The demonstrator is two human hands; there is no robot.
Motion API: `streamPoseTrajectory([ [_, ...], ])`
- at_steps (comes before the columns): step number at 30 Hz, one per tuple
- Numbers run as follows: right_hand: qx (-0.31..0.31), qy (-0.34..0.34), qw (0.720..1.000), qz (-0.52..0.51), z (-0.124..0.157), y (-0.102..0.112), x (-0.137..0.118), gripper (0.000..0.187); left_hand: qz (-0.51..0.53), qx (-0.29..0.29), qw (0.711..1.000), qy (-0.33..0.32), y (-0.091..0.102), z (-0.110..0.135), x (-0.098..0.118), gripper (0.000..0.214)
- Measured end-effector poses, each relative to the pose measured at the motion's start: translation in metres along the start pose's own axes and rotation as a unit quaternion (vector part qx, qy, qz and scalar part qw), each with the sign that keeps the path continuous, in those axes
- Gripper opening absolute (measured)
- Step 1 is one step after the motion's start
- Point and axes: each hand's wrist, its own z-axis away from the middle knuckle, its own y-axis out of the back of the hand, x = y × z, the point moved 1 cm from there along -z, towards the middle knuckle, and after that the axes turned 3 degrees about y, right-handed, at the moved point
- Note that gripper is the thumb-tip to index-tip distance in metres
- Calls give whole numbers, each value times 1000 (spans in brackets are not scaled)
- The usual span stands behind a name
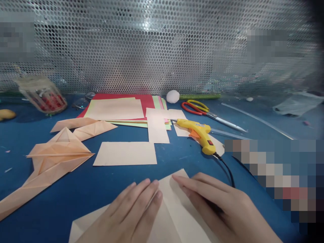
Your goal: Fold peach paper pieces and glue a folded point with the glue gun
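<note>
A cream sheet of paper (174,206) with a crease down it lies at the near edge of the blue table. My left hand (131,209) rests flat on it, fingers stretched out and side by side near the crease. On the sheet's right part is my right hand (215,202), its index finger and thumb close together at the edge near the top corner, gripping the paper there. Beyond the hands lies a flat cream paper rectangle (125,153). Folded peach paper pieces (59,152) are to the left. The sheet's lower part runs out of view.
A yellow glue gun (202,133) with a black cord lies right of centre, on paper pieces. Behind it are scissors (202,109), a white ball (172,96) and a paper stack (113,108). A jar (44,96) stands back left, before a perforated metal panel (141,50).
</note>
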Motion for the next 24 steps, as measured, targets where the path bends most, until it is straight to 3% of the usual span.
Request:
streamPoseTrajectory([
  [7,-45,-50,998,9,-10,7,0,30,63,-70,996,8,1,-7,-12,63],
  [13,-49,-71,996,-4,-7,6,2,29,40,-118,992,14,5,-10,-12,53],
  [15,-44,-71,997,-7,-7,5,3,29,37,-119,992,9,6,-11,-13,48],
  [19,-24,-90,995,-35,-11,5,2,30,40,-114,992,21,7,-13,-14,61],
  [24,6,-116,993,-29,-19,7,-1,34,46,-63,996,34,-10,-9,-8,66],
])
